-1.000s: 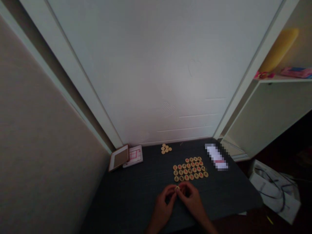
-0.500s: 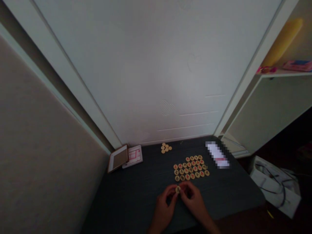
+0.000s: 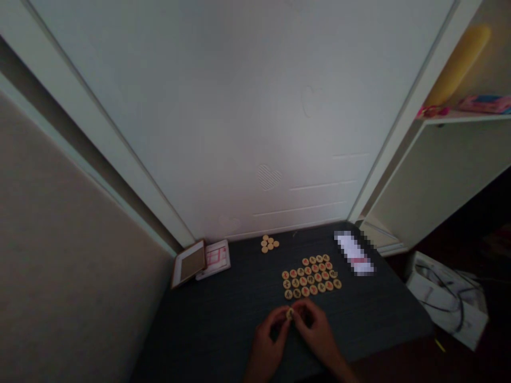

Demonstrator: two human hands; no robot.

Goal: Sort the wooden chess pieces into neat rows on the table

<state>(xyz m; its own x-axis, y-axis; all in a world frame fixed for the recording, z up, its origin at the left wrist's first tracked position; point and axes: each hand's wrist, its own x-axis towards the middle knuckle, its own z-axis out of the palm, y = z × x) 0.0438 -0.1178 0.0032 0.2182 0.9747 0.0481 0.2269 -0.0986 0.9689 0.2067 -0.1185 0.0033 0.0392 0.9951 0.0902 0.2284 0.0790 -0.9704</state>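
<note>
My left hand [image 3: 268, 340] and my right hand [image 3: 317, 330] meet over the near part of a dark table [image 3: 223, 324]. Their fingertips pinch one round wooden game piece [image 3: 290, 313] between them. Just beyond the hands lie several rows of the same round pieces [image 3: 310, 276], marked in red and dark characters. A smaller cluster of plain pieces [image 3: 269, 244] sits at the table's far edge by the wall.
A framed board [image 3: 188, 263] and a white and red box [image 3: 215, 258] lean at the far left corner. A blurred white item [image 3: 353, 253] lies at the far right. A white bag with black cords [image 3: 447, 300] sits on the floor to the right. Shelves stand on the right.
The hands stay together on the piece. The view has shifted slightly, with the hands a little lower in the picture.
</note>
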